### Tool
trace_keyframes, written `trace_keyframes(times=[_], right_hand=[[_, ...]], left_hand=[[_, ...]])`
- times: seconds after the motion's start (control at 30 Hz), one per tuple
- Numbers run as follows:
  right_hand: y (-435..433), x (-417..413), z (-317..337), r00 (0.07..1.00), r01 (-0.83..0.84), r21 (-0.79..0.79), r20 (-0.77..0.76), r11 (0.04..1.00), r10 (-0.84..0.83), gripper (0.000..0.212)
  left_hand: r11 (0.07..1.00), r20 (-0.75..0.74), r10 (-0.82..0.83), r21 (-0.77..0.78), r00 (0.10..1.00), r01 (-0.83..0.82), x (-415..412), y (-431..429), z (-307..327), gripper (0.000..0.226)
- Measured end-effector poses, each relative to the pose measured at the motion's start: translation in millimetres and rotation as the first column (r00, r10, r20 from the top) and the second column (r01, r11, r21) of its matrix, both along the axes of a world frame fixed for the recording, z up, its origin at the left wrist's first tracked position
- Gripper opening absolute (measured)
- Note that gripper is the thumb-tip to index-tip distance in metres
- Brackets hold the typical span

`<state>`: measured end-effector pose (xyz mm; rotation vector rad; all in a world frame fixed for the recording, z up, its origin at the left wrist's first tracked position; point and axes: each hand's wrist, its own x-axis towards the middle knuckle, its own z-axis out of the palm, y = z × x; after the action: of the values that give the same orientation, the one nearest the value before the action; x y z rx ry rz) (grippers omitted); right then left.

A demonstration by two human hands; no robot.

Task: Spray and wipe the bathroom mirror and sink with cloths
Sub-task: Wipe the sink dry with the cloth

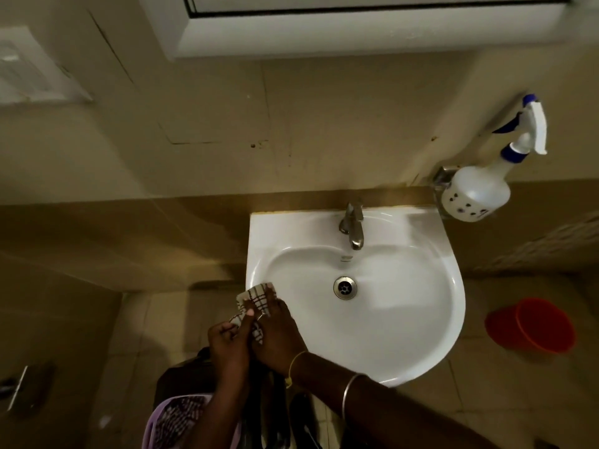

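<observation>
A white wall-hung sink (421,319) with a steel tap (353,226) and a round drain (345,287) fills the middle of the view. At the sink's front left rim, both hands hold a white cloth with dark checks (257,298). My left hand (228,343) grips the cloth's lower end. My right hand (275,332) lies over the cloth with its fingers curled round it, pressing it on the rim. A white spray bottle with a blue and white trigger head (476,192) stands on a ledge to the right of the sink. The mirror's lower frame (324,30) shows at the top.
A red bucket (534,325) sits on the floor right of the sink. A purple basket holding checked cloth (175,416) is below my left arm. A white vent (29,69) is on the left wall. Tiled floor surrounds the sink.
</observation>
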<state>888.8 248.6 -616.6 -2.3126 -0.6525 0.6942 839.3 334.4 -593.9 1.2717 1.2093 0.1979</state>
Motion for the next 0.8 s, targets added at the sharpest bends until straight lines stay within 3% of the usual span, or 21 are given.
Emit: trace_keyframes(times=[0.07,0.17,0.3,0.6,0.8], right_hand=[[-6.2,-5.5,5.2,1.0,0.011,0.005,-0.01,1.0,-0.011,0.074],[-20.3,-11.6,11.2,1.0,-0.024,-0.013,-0.016,1.0,0.024,0.078],[-44.1,-24.1,-0.2,0.994,-0.091,-0.078,0.047,0.993,0.095,0.077],[-106.2,-46.7,1.4,0.948,-0.209,-0.215,0.195,0.954,0.252,0.071],[-150.5,-52.1,8.7,0.92,-0.241,-0.313,0.226,0.919,0.319,0.076]], left_hand=[[1.0,-0.002,-0.024,0.012,1.0,0.024,-6.4,-4.7,-0.6,0.078],[0.999,0.041,-0.007,0.038,0.999,0.006,-15.2,-14.3,7.7,0.055],[0.992,0.021,-0.115,0.063,0.993,0.114,-33.2,-30.8,10.3,0.023],[0.967,-0.004,-0.255,-0.001,0.967,0.255,-66.7,-74.9,10.1,0.021],[0.942,-0.059,-0.319,-0.129,0.946,0.309,-74.5,-107.2,7.0,0.028]])
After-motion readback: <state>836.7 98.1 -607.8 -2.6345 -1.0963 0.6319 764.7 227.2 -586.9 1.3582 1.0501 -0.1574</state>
